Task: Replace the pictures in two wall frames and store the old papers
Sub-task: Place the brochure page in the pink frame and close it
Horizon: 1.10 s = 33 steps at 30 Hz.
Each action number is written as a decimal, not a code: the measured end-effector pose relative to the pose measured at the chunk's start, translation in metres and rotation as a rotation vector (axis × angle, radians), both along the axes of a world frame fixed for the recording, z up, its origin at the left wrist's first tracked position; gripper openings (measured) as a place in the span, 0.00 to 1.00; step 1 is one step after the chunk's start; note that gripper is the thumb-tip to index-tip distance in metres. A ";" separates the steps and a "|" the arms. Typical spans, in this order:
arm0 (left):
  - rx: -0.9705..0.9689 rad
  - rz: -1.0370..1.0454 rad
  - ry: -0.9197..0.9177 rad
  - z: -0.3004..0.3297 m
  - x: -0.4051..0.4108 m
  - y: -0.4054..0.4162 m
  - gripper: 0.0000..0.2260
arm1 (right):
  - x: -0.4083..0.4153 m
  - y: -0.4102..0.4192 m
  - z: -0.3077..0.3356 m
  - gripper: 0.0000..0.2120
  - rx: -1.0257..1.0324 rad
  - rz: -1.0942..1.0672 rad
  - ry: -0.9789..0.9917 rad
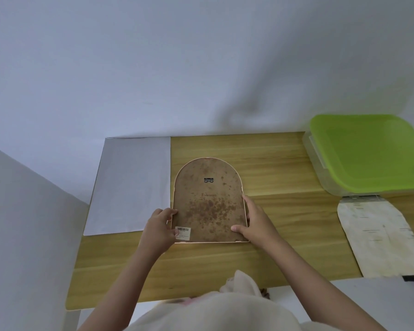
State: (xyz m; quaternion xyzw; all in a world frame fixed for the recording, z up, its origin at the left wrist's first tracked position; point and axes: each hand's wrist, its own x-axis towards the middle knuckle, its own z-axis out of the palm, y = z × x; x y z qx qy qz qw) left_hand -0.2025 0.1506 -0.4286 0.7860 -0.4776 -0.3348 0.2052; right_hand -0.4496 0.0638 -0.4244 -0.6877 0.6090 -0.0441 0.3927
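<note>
Both hands [208,225] on face-down frame [208,201], arch pointing away, lengthwise.

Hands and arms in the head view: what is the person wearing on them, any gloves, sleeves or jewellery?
Both arms are bare up to the bottom edge of the picture; no sleeves reach the forearms. The left hand and right hand wear no gloves, and no rings, watch or bracelets show. A cream-coloured soft garment covers the chest below.

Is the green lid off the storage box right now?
No. The green lid sits closed on the clear storage box at the table's far right, while both hands hold the arched frame.
</note>
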 end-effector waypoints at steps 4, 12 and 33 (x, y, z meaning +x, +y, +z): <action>0.068 -0.074 -0.067 0.007 -0.004 -0.007 0.24 | 0.008 -0.014 0.012 0.53 0.047 0.109 0.163; 0.190 -0.183 -0.235 0.016 -0.008 -0.051 0.36 | 0.044 -0.059 0.028 0.56 0.147 0.182 0.352; 0.275 -0.157 -0.273 0.018 -0.015 -0.067 0.37 | 0.070 -0.086 0.038 0.71 0.237 0.228 0.534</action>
